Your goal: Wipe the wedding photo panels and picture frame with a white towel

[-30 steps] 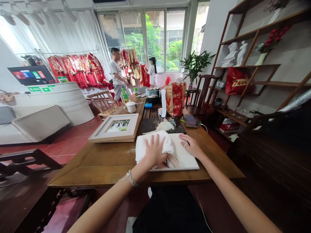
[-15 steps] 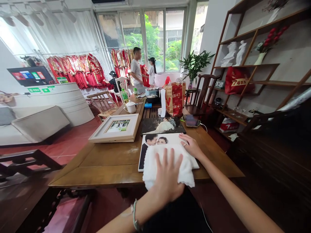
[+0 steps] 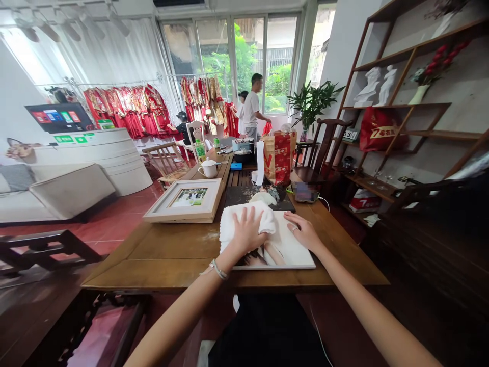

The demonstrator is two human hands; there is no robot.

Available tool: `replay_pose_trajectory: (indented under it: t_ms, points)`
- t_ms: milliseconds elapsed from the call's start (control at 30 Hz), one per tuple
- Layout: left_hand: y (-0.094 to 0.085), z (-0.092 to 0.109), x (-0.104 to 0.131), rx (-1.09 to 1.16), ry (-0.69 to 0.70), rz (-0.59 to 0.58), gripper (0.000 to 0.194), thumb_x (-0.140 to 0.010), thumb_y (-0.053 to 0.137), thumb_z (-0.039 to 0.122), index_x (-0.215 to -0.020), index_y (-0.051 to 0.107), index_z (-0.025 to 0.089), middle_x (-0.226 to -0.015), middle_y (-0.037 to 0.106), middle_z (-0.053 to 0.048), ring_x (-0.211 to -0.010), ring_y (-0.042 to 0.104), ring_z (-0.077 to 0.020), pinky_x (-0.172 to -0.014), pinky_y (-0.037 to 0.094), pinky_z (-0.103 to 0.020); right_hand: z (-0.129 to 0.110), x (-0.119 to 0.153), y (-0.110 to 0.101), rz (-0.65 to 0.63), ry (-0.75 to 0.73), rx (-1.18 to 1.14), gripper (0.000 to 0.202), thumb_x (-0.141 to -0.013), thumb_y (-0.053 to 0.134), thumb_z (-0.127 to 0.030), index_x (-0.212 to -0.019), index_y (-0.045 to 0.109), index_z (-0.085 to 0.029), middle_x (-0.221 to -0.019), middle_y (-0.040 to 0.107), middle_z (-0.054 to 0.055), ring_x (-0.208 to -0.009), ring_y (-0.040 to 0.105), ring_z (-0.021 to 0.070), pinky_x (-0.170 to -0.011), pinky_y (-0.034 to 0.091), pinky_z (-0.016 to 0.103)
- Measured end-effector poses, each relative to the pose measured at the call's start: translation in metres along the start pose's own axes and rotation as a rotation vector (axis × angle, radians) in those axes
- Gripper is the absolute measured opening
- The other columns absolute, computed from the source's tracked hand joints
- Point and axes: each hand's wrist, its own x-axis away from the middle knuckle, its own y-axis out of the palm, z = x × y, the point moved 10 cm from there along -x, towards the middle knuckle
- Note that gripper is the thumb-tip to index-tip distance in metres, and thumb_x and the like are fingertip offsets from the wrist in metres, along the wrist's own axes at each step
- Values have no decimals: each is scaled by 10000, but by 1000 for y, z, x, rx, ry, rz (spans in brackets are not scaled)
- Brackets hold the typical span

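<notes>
My left hand (image 3: 246, 233) lies flat with its fingers spread on a folded white towel (image 3: 226, 224). Under the towel is a photo panel (image 3: 296, 252) with a white edge, flat near the front of the wooden table; its upper left part, where a couple's faces are, is covered. On the panel's right upper side rests my right hand (image 3: 305, 233), fingers stretched out, a ring on one. Just behind lies a darker photo panel (image 3: 282, 203) with a pale dress on it. To the left, a white-framed picture (image 3: 187, 199) leans slightly on the tabletop.
A paper bag (image 3: 280, 158) stands beyond the panels, with a phone (image 3: 305, 192) on a cable at its right. A white lidded teapot (image 3: 208, 167) is at the left. Chairs flank the table (image 3: 160, 255). Two standing people and a seated one are near the window.
My left hand has slid the towel forward and left, baring the panel's lower part and covering the faces. My right hand stays on the panel. In the background a standing person has moved right.
</notes>
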Motion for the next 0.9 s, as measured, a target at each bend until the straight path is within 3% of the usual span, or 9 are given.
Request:
replay_pose_trajectory:
  t_ms: [100,233,333,433,600,700,800,900]
  points:
    - [-1,4,26,14,102,10,689,-803,458,422,-1419,214,233,-1479,187,-122,-1337,96,-367,-1004,129,-618,-1,0,0,-4,-5,10,359,-743,497,-155,-1058,667,-175,-1218,599,94,-1192,502,243,-1045,350,438]
    - [-2,31,82,40,250,-12,841,-732,523,417,-1438,92,266,-1507,55,-88,-1347,-39,-362,-1023,34,-615,-3,0,0,-4,-15,26,358,-746,487,-150,-1055,666,-158,-1214,600,108,-1189,505,248,-1039,358,447]
    - [-4,45,105,63,333,-31,890,-715,537,450,-1437,43,290,-1510,17,-76,-1345,-59,-366,-1017,26,-629,-5,1,0,-3,-25,35,368,-740,482,-139,-1057,664,-172,-1211,605,95,-1190,503,246,-1037,357,451]
    - [-4,46,88,63,352,-46,830,-741,512,467,-1435,98,279,-1502,88,-96,-1344,13,-377,-1006,89,-637,-4,1,0,-2,-33,35,364,-740,483,-146,-1055,665,-171,-1209,605,99,-1187,506,243,-1037,356,444]
    - [2,36,13,19,263,-35,699,-803,454,473,-1416,219,234,-1466,209,-134,-1316,156,-388,-979,180,-636,-3,0,1,-18,-41,6,364,-737,488,-172,-1052,668,-182,-1217,601,99,-1187,506,244,-1025,367,434]
    - [3,37,-14,0,187,20,649,-827,418,494,-1403,257,243,-1456,234,-127,-1309,177,-381,-974,186,-634,-3,0,0,-18,-31,-5,387,-713,480,-155,-1048,672,-185,-1223,598,93,-1189,504,248,-1025,364,428]
    - [4,50,-5,-3,172,55,681,-809,429,517,-1404,256,236,-1453,233,-138,-1301,173,-402,-964,177,-650,-1,0,-1,-10,-15,-35,404,-682,499,-149,-1040,677,-204,-1228,596,78,-1186,506,254,-1022,365,431]
    - [0,69,33,5,217,76,756,-779,452,546,-1420,209,227,-1467,187,-149,-1313,109,-420,-970,140,-661,-1,1,-1,-20,-29,-74,386,-677,535,-176,-1033,679,-209,-1222,601,78,-1174,516,255,-1020,368,435]
